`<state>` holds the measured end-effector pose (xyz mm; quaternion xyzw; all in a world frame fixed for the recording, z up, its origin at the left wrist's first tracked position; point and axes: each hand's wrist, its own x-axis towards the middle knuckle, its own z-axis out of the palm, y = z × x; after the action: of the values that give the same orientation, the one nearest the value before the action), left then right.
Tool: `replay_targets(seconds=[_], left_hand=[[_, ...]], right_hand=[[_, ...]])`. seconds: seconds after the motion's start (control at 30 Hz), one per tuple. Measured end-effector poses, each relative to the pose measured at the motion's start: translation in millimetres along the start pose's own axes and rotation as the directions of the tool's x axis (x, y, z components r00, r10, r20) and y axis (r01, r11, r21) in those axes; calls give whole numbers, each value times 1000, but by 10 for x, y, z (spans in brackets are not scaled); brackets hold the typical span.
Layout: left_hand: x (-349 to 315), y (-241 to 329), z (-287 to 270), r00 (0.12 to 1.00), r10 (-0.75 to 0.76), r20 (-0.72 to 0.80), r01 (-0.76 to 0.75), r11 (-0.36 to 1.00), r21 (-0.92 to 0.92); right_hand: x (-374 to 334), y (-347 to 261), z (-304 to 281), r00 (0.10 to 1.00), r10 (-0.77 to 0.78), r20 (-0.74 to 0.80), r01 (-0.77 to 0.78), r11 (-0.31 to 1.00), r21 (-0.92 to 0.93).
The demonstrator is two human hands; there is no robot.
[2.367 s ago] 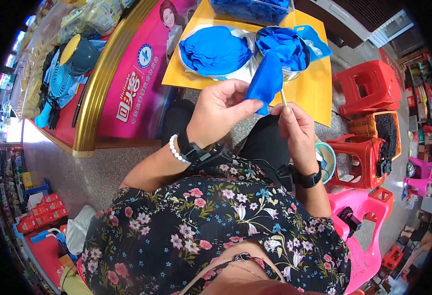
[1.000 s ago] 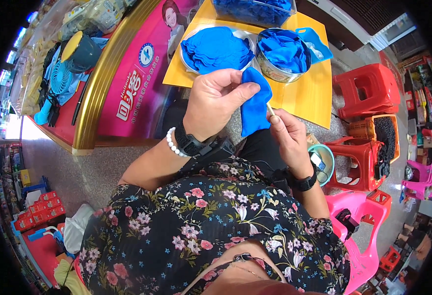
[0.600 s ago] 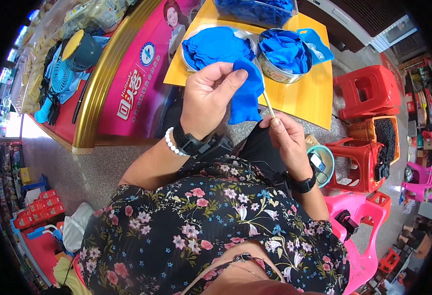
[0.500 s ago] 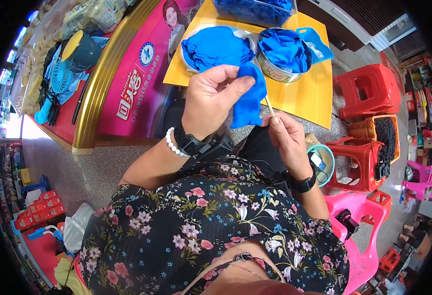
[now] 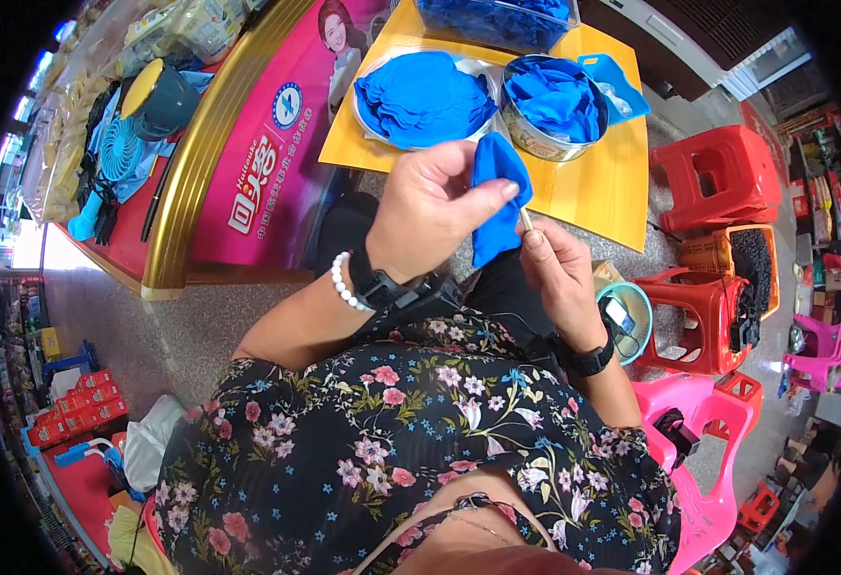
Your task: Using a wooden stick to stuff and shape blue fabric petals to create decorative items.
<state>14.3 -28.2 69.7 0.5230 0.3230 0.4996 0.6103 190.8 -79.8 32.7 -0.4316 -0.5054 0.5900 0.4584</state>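
In front of my chest, my left hand (image 5: 430, 206) pinches a thin blue fabric piece (image 5: 493, 236) between thumb and fingers. The piece hangs folded over, its lower end loose. My right hand (image 5: 556, 266) grips a short, light-coloured stick (image 5: 526, 221) between thumb and forefinger, and its upper end meets the fabric's right edge. How far the stick goes into the fabric is hidden. Just beyond my hands, flat blue pieces (image 5: 420, 96) lie stacked on a white plate (image 5: 375, 134). A round tin (image 5: 547, 146) beside it holds crumpled blue pieces (image 5: 555, 96).
A yellow table (image 5: 622, 182) carries the plate, the tin, a clear box (image 5: 497, 38) of blue pieces and a light-blue dish (image 5: 624, 96). Left stands a gold-edged pink counter (image 5: 238, 144). Red stools (image 5: 713, 177) and a teal bin (image 5: 628, 321) stand at right.
My left hand has shifted slightly right and down with the blue fabric, which now hangs narrower. Less of the stick shows between the fabric and my right fingers.
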Motion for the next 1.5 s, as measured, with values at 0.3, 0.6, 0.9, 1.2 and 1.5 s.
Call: replay_targets(seconds=[0.3, 0.6, 0.9, 1.2, 1.5], left_hand=[[32, -67, 15, 972, 228, -55, -221, 970, 105], [119, -135, -20, 866, 488, -107, -407, 813, 416], [47, -92, 84, 938, 341, -68, -318, 919, 232], [75, 27, 12, 992, 124, -23, -125, 991, -47], [26, -48, -17, 994, 94, 52, -98, 991, 96]], right_hand=[[73, -64, -50, 995, -102, 5, 102, 993, -64], [23, -71, 2, 999, 19, 36, -22, 996, 81], [60, -62, -39, 998, -32, 46, 34, 998, -52], [31, -116, -19, 992, -128, -8, 124, 973, -193], [39, -89, -114, 980, 134, 144, -153, 980, 127]])
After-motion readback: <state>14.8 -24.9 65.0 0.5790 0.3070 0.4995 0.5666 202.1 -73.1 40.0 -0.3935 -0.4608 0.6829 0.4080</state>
